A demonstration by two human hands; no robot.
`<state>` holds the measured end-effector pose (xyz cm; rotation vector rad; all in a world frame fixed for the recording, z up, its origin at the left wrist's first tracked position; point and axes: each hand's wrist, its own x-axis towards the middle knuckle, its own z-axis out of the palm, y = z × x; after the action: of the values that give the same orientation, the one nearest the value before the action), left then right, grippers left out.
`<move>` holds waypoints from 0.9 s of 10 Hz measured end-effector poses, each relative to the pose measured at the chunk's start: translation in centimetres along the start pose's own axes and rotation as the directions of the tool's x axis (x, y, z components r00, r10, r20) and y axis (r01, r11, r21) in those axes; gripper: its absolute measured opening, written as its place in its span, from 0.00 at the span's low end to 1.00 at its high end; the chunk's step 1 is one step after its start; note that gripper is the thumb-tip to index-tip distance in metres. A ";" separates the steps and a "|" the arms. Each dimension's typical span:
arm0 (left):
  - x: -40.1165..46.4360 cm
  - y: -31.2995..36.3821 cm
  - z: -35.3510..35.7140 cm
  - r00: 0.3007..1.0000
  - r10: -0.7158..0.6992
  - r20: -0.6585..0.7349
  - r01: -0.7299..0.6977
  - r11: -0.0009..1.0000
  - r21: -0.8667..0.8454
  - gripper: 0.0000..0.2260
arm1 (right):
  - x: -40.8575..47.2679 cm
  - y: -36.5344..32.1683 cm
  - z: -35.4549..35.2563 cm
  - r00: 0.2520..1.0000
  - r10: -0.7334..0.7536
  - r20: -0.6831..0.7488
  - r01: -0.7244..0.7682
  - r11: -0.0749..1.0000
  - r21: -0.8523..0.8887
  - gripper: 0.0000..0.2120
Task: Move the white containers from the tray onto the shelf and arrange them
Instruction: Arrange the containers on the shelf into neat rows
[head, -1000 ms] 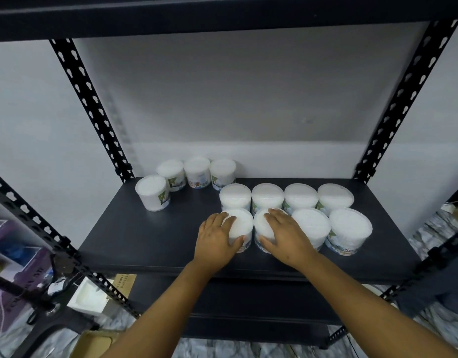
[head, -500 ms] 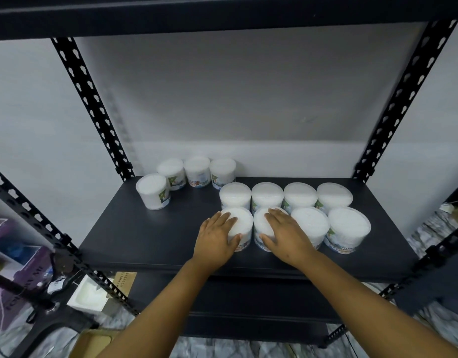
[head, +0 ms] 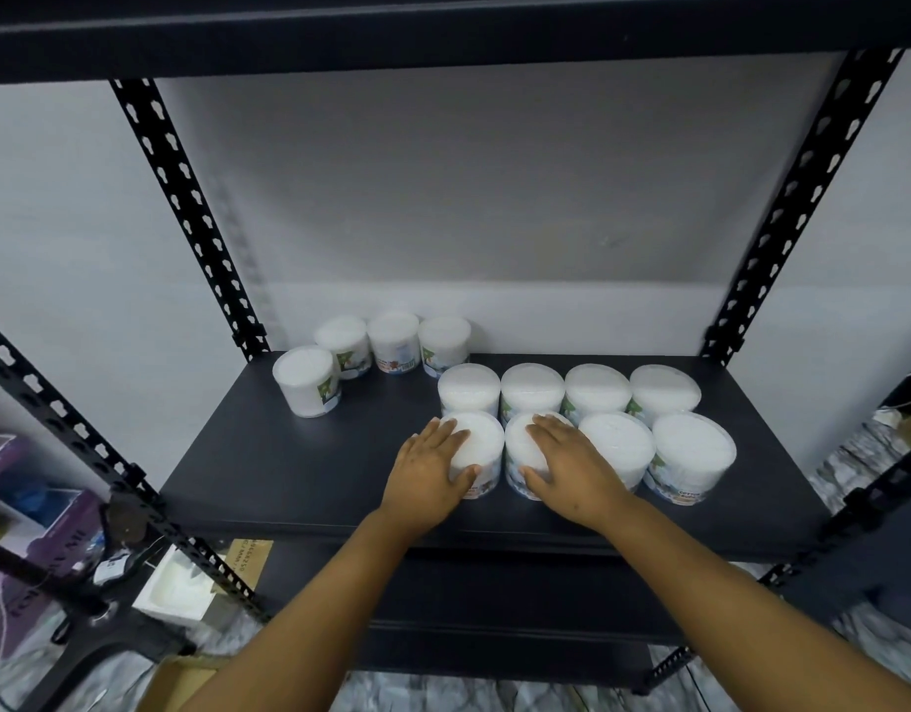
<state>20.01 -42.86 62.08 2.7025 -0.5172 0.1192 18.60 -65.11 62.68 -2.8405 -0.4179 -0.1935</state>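
Containers stand all on the shelf [head: 289, 475]; I see no tray. Far to the left of my hands, at the back left, four tubs make a loose group: one tub [head: 305, 380] in front and three [head: 394, 339] in a row behind it, near the wall. My left hand [head: 426, 472] lies on the left side of the front-left tub [head: 476, 444]. The fingers are spread over its lid and the thumb presses the front wall, so the hand cups this tub but does not close around it. Just to the right, touching it or almost, is the second front tub [head: 520, 444]. My right hand [head: 571, 467] covers its lid, the thumb at the front wall, cupping it in the same way. Behind my hands a back row of four tubs [head: 533, 388] stands close together. Right of my right hand two more front tubs [head: 692, 449] finish the block, near the right post [head: 797, 197].
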 end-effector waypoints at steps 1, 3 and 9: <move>-0.1 0.1 0.0 1.000 -0.012 -0.028 0.012 1.000 0.003 0.26 | -0.1 -0.1 0.1 1.000 0.016 -0.012 -0.016 1.000 -0.006 0.31; 0.0 -0.2 -0.2 1.000 -0.008 0.005 0.008 1.000 -0.024 0.26 | 0.1 -0.2 0.2 1.000 0.005 -0.012 -0.005 1.000 0.002 0.29; -0.1 -0.2 -0.3 1.000 0.010 0.005 -0.010 0.999 -0.053 0.26 | 0.0 0.0 -0.2 1.000 -0.002 -0.006 0.002 0.999 0.033 0.30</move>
<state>20.04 -42.55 62.25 2.6496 -0.5277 0.0996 18.59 -65.20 62.88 -2.8067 -0.4191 -0.1931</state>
